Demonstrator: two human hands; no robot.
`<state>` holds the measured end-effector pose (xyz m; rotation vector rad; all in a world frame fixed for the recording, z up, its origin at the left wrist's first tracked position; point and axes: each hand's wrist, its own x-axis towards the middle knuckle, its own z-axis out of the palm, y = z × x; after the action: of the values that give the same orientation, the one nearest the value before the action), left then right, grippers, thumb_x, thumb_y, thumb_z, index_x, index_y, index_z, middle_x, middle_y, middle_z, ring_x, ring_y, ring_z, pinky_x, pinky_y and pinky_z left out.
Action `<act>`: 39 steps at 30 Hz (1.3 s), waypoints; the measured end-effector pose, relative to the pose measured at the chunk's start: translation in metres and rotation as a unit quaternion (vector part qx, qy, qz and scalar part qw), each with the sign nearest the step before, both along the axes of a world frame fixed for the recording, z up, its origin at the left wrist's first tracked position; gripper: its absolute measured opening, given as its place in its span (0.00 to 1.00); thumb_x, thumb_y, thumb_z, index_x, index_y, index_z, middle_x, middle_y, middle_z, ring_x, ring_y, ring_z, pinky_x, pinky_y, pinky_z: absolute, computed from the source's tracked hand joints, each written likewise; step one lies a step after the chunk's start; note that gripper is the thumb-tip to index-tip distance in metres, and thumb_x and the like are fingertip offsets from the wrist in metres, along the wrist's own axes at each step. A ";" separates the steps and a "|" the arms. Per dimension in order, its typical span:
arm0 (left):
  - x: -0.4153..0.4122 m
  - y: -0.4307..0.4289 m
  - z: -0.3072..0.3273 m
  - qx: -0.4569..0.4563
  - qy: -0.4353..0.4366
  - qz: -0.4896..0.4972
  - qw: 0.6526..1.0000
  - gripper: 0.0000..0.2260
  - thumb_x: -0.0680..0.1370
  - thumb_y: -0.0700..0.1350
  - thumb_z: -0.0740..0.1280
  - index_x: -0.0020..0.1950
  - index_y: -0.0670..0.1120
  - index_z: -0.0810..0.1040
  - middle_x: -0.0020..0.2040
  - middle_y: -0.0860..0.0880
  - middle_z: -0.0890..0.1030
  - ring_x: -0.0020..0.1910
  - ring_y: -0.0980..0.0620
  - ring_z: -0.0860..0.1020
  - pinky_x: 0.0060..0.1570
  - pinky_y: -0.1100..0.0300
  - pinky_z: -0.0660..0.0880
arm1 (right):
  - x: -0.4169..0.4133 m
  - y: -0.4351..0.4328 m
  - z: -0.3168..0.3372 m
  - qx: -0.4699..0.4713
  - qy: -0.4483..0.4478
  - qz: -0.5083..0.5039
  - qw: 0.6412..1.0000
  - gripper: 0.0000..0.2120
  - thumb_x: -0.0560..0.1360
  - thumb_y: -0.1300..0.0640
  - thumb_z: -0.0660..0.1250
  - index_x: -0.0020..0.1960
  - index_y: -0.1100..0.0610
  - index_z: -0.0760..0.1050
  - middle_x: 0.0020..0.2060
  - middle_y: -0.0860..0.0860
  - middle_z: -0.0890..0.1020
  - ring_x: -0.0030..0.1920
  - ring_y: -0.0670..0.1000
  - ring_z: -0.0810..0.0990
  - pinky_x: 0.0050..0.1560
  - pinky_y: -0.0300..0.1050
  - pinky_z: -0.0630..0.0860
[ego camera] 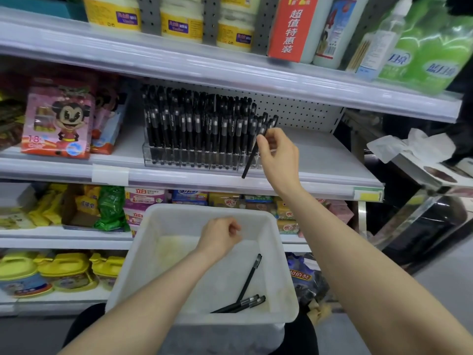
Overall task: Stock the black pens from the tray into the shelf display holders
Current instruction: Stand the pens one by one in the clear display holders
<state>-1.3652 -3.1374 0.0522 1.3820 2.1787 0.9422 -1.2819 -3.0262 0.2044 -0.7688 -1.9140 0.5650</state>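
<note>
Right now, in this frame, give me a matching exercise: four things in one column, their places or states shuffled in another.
Things: 1 right hand; 2 left hand; 3 loose pens; 4 display holder.
States: A lying in the white tray; B pinching a black pen; C on the middle shelf; D curled, empty.
Pairs: 1-B, 2-D, 3-A, 4-C.

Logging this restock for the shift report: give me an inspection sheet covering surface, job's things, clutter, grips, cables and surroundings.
Surface: white shelf carries a clear display holder, nearly full of black pens.
Job's things: white tray holds three loose pens; one held pen tilts at the holder's right end.
Clutter: crumpled white paper at right.
Grips: right hand pinches the held pen; left hand curled over the tray, holding nothing.
Cables: nothing seen.
Surroundings: toy boxes left, jars above.
</note>
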 end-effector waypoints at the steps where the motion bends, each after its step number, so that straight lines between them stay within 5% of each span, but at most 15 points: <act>1: 0.007 0.000 -0.006 -0.035 0.015 -0.022 0.999 0.09 0.72 0.48 0.73 0.51 0.49 0.81 0.44 0.53 0.81 0.47 0.52 0.80 0.49 0.62 0.74 | 0.000 0.000 0.001 0.003 0.004 0.000 1.000 0.09 0.80 0.54 0.63 0.48 0.59 0.75 0.38 0.52 0.80 0.40 0.51 0.77 0.43 0.49 0.74; 8: 0.046 0.007 -0.038 -0.200 0.121 -0.128 0.964 0.17 0.72 0.50 0.72 0.58 0.46 0.76 0.57 0.46 0.76 0.57 0.46 0.75 0.55 0.56 0.73 | 0.003 0.006 0.009 0.013 0.022 -0.018 1.000 0.05 0.82 0.55 0.61 0.49 0.55 0.72 0.37 0.47 0.77 0.36 0.43 0.72 0.38 0.36 0.69; 15: 0.027 0.012 -0.042 -0.202 0.191 -0.079 0.957 0.14 0.77 0.35 0.60 0.61 0.42 0.75 0.60 0.42 0.77 0.59 0.43 0.75 0.56 0.53 0.73 | 0.004 0.017 0.014 0.006 0.070 -0.021 0.997 0.06 0.82 0.54 0.60 0.49 0.54 0.72 0.39 0.50 0.79 0.40 0.54 0.79 0.44 0.56 0.77; 25: -0.028 -0.002 -0.046 -0.209 0.144 -0.003 0.967 0.13 0.76 0.38 0.61 0.57 0.45 0.80 0.57 0.44 0.80 0.56 0.43 0.78 0.56 0.54 0.75 | -0.017 0.026 0.007 -0.016 0.039 -0.008 0.999 0.07 0.82 0.54 0.61 0.51 0.56 0.73 0.40 0.49 0.80 0.42 0.54 0.80 0.45 0.58 0.77; 33: -0.032 -0.003 -0.050 -0.203 0.133 0.008 0.970 0.13 0.75 0.38 0.61 0.55 0.46 0.81 0.55 0.44 0.81 0.55 0.43 0.79 0.54 0.55 0.76 | -0.028 0.019 0.014 0.055 0.079 -0.026 0.995 0.05 0.82 0.55 0.59 0.47 0.54 0.69 0.39 0.49 0.76 0.38 0.47 0.71 0.39 0.42 0.67; 39: -0.033 -0.005 -0.050 -0.201 0.123 0.007 0.972 0.11 0.76 0.41 0.62 0.55 0.46 0.81 0.55 0.45 0.81 0.54 0.44 0.79 0.54 0.55 0.76 | -0.034 0.024 -0.002 0.029 0.000 -0.007 1.000 0.08 0.82 0.55 0.61 0.52 0.58 0.75 0.43 0.51 0.80 0.43 0.51 0.77 0.45 0.51 0.76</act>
<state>-1.3987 -3.1420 0.0024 1.3381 2.3890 0.3124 -1.3160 -3.0018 0.2021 -0.7440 -1.9159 0.4980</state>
